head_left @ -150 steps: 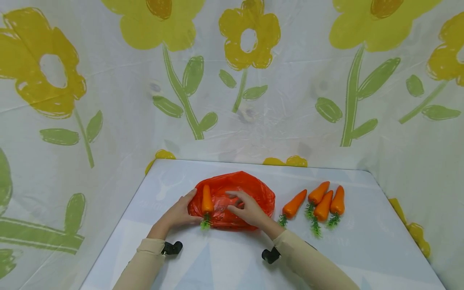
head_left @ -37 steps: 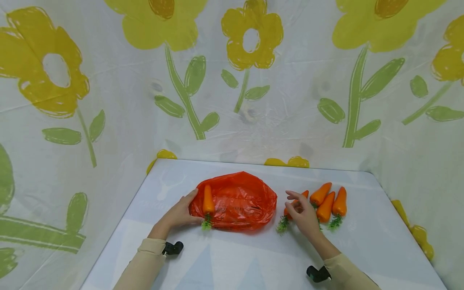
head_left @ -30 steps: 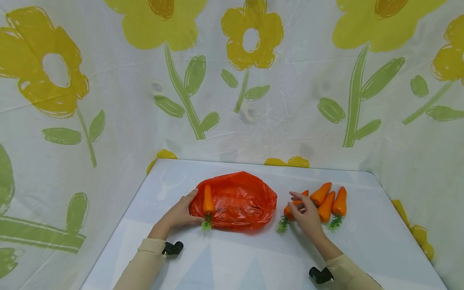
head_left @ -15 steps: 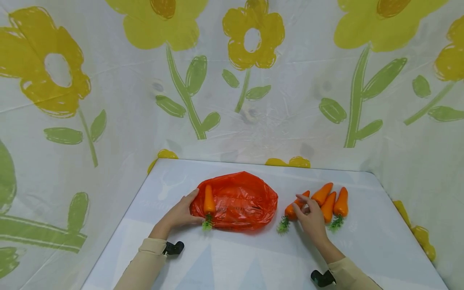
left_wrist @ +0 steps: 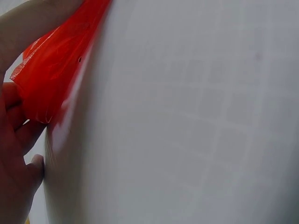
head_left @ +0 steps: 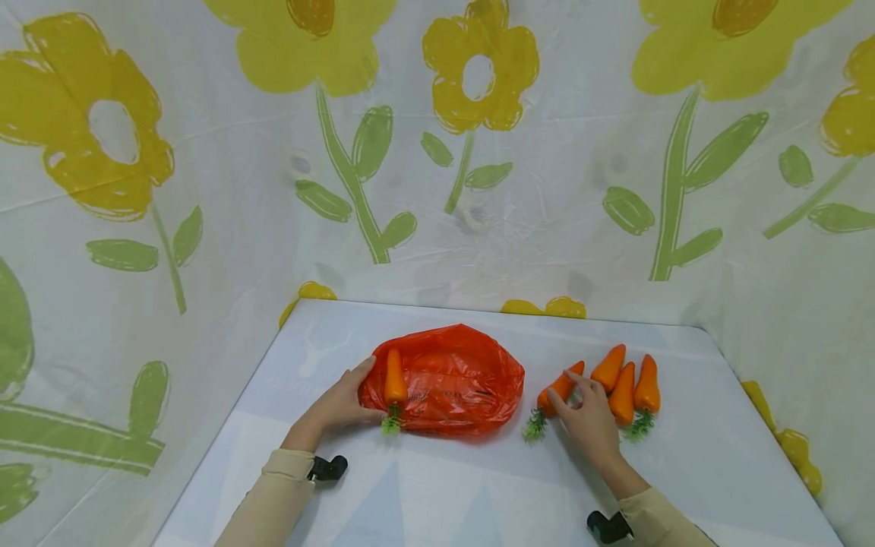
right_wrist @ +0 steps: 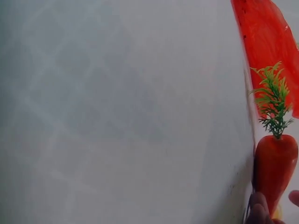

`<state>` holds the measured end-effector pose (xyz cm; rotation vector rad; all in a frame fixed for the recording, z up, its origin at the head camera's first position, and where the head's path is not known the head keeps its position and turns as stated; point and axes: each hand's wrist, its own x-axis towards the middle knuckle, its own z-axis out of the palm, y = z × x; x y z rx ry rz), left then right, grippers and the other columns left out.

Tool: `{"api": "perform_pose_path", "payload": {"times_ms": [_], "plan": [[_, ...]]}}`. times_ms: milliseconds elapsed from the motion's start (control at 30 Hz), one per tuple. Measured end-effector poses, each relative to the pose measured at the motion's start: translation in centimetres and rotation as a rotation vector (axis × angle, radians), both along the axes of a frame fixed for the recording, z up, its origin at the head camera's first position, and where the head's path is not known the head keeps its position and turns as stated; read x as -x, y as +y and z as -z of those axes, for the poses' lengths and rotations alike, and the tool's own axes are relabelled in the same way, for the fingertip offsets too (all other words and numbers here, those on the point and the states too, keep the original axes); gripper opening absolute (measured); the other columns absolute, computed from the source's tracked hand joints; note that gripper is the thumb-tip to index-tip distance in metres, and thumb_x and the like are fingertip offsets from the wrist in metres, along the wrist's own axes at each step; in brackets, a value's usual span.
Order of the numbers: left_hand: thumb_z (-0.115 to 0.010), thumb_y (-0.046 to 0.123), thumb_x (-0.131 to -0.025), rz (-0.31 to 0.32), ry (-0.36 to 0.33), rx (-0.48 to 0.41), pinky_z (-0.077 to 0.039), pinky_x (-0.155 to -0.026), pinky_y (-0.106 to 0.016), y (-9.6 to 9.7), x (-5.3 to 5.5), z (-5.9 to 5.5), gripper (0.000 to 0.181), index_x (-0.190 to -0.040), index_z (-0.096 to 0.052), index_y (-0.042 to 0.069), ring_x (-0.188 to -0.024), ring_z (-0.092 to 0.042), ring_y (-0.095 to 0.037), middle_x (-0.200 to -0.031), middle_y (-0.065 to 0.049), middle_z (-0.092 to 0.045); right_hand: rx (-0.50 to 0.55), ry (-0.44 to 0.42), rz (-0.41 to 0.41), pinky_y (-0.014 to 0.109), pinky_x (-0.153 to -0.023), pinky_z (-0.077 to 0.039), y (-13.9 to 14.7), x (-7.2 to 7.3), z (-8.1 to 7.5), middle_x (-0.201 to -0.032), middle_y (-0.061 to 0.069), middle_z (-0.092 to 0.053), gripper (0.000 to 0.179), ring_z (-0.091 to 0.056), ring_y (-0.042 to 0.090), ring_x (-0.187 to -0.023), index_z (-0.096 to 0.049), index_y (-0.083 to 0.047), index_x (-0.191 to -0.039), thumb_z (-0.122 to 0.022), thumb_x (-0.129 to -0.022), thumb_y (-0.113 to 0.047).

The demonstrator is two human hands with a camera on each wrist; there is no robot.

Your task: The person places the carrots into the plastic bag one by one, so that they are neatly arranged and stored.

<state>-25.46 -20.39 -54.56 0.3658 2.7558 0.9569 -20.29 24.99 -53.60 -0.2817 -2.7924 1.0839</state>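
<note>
Gripping the bag (head_left: 472, 368) at its left rim, the left hand (head_left: 340, 401) is spread in a wide curve, thumb in front, fingers behind the film. The bag is thin, glossy red plastic, creased and gaping in a rough oval. Inside, at its left end, stands a smooth, tapered orange carrot (head_left: 394, 380), feathery green tuft over the near rim. Right of the bag, another carrot (head_left: 552, 395) lies slanted on the smooth pale table (head_left: 427, 486); the right hand (head_left: 592, 416), partly open, has thumb and fingers about its narrow half, though I cannot tell whether they pinch it. Just beyond, three shiny carrots (head_left: 623, 395) lie clustered.
</note>
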Motion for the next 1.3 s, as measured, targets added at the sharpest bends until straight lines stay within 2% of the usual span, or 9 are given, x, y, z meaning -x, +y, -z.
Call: {"api": "perform_pose_path", "payload": {"times_ms": [100, 233, 367, 600, 767, 900, 1000, 1100, 1300], "plan": [[-0.088, 0.051, -0.073, -0.006, -0.008, 0.000, -0.027, -0.116, -0.065, 0.0, 0.0, 0.0, 0.118, -0.163, -0.023, 0.012, -0.150, -0.020, -0.050, -0.166, -0.014, -0.027, 0.019, 0.002, -0.005, 0.040, -0.081, -0.057, 0.0, 0.2, 0.1, -0.151, 0.027, -0.035, 0.072, -0.056, 0.032, -0.100, -0.048, -0.004, -0.150, -0.067, -0.096, -0.049], [-0.088, 0.052, -0.072, -0.007, -0.010, 0.001, -0.027, -0.116, -0.066, 0.0, -0.1, 0.0, 0.119, -0.163, -0.023, 0.012, -0.150, -0.020, -0.050, -0.166, -0.014, -0.027, 0.064, -0.006, -0.009, 0.051, -0.093, -0.056, 0.0, 0.5, 0.1, -0.159, 0.030, -0.023, 0.072, -0.053, 0.040, -0.116, -0.046, -0.003, -0.150, -0.067, -0.097, -0.045], [-0.089, 0.051, -0.072, -0.004, -0.007, -0.004, -0.027, -0.116, -0.065, 0.0, -0.1, -0.1, 0.119, -0.163, -0.023, 0.012, -0.150, -0.020, -0.049, -0.166, -0.013, -0.027, 0.085, -0.017, -0.020, 0.051, -0.094, -0.056, 0.0, 0.7, 0.1, -0.161, 0.032, -0.019, 0.073, -0.049, 0.043, -0.123, -0.045, -0.002, -0.151, -0.068, -0.096, -0.045], [-0.088, 0.051, -0.073, -0.008, -0.018, -0.006, -0.027, -0.116, -0.066, 0.0, -0.2, -0.1, 0.118, -0.163, -0.022, 0.012, -0.150, -0.018, -0.050, -0.167, -0.013, -0.026, 0.084, -0.036, -0.039, 0.050, -0.091, -0.057, -0.1, 0.9, 0.2, -0.161, 0.033, -0.018, 0.070, -0.052, 0.043, -0.121, -0.047, -0.003, -0.149, -0.069, -0.096, -0.043], [-0.088, 0.051, -0.073, -0.011, -0.019, -0.013, -0.027, -0.116, -0.067, 0.0, -0.3, -0.2, 0.119, -0.163, -0.022, 0.012, -0.150, -0.018, -0.051, -0.167, -0.014, -0.026, 0.080, -0.062, -0.059, 0.057, -0.099, -0.051, -0.2, 1.0, 0.2, -0.161, 0.031, -0.021, 0.068, -0.035, 0.048, -0.140, -0.047, -0.004, -0.149, -0.067, -0.097, -0.042], [-0.088, 0.052, -0.072, -0.011, -0.022, -0.020, -0.026, -0.116, -0.066, 0.1, -0.3, -0.1, 0.119, -0.163, -0.023, 0.013, -0.150, -0.018, -0.050, -0.167, -0.013, -0.026, 0.071, -0.065, -0.073, 0.052, -0.097, -0.053, -0.1, 1.1, 0.4, -0.160, 0.030, -0.026, 0.064, -0.046, 0.043, -0.127, -0.049, -0.003, -0.148, -0.066, -0.098, -0.040], [-0.088, 0.053, -0.072, -0.009, -0.020, -0.020, -0.026, -0.115, -0.067, 0.0, -0.3, -0.1, 0.119, -0.163, -0.023, 0.013, -0.150, -0.018, -0.051, -0.167, -0.014, -0.026, 0.082, -0.065, -0.081, 0.051, -0.096, -0.053, -0.1, 1.2, 0.4, -0.158, 0.029, -0.030, 0.063, -0.048, 0.040, -0.121, -0.049, -0.003, -0.148, -0.066, -0.099, -0.038], [-0.088, 0.054, -0.071, -0.013, -0.025, -0.016, -0.027, -0.115, -0.068, 0.0, -0.2, 0.0, 0.119, -0.163, -0.023, 0.015, -0.150, -0.018, -0.051, -0.167, -0.013, -0.026, 0.101, -0.069, -0.089, 0.055, -0.102, -0.050, -0.1, 1.2, 0.4, -0.158, 0.028, -0.030, 0.063, -0.045, 0.041, -0.127, -0.048, -0.003, -0.149, -0.066, -0.099, -0.037], [-0.088, 0.054, -0.072, -0.010, -0.019, -0.018, -0.027, -0.115, -0.068, -0.1, -0.1, 0.2, 0.119, -0.163, -0.023, 0.015, -0.150, -0.018, -0.052, -0.167, -0.012, -0.026, 0.100, -0.091, -0.088, 0.057, -0.104, -0.048, -0.3, 1.3, 0.3, -0.158, 0.029, -0.029, 0.070, -0.045, 0.043, -0.127, -0.048, -0.003, -0.149, -0.069, -0.096, -0.041]]}}
